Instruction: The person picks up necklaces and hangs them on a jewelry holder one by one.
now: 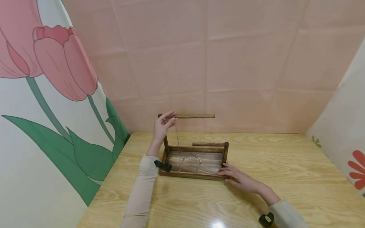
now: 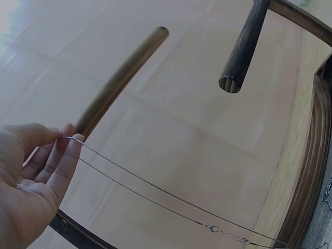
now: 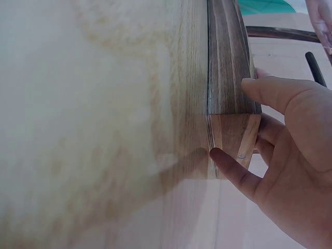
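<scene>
Between thumb and fingertips, my left hand [image 1: 162,127] pinches a thin silver necklace [image 2: 150,179] close to the upper bar [image 1: 196,116] of a dark wooden jewelry stand [image 1: 194,175]. The necklace hangs from the fingers toward the stand's tray, its clasp and short extender chain [image 2: 225,233] showing in the left wrist view. My right hand [image 1: 240,181] holds the tray's near right corner, the thumb on one side of the wood and fingers round the other. Another silver chain [image 1: 199,159] lies on the tray floor.
A shorter, lower bar [image 1: 208,144] juts left from the stand's right post [image 1: 226,151]. The stand rests on a light wood-grain table [image 1: 285,164]. Behind rises a pink backdrop [image 1: 242,63], with a tulip-patterned cloth [image 1: 65,63] at the left.
</scene>
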Demonstrator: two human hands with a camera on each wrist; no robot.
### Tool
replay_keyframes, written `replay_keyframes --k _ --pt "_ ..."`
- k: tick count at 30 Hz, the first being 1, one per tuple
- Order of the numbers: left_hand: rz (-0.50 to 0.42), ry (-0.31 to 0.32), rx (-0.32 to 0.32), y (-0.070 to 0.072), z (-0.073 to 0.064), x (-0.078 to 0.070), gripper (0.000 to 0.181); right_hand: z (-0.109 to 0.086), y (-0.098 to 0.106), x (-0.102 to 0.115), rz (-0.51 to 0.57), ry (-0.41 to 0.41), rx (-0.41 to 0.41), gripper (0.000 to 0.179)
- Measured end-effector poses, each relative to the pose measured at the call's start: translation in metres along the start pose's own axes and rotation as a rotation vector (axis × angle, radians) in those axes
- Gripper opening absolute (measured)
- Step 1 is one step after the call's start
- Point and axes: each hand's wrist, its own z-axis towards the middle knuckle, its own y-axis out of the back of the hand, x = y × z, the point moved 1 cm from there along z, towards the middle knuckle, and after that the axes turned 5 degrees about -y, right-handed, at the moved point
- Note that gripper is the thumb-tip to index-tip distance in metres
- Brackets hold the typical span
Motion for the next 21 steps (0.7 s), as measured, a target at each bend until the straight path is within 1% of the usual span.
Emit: replay_keyframes --k 10,21 --pt "0.011 -0.028 -0.018 0.0053 -0.001 -0.0022 0.041 0.0028 0.0026 -0.0003 -0.01 0.004 0.007 0.037" --pt "-0.027 -0.039 -0.048 0.0082 -0.0041 -0.0029 0.037 0.005 0.0061 0.0032 -0.001 0.01 0.009 0.037"
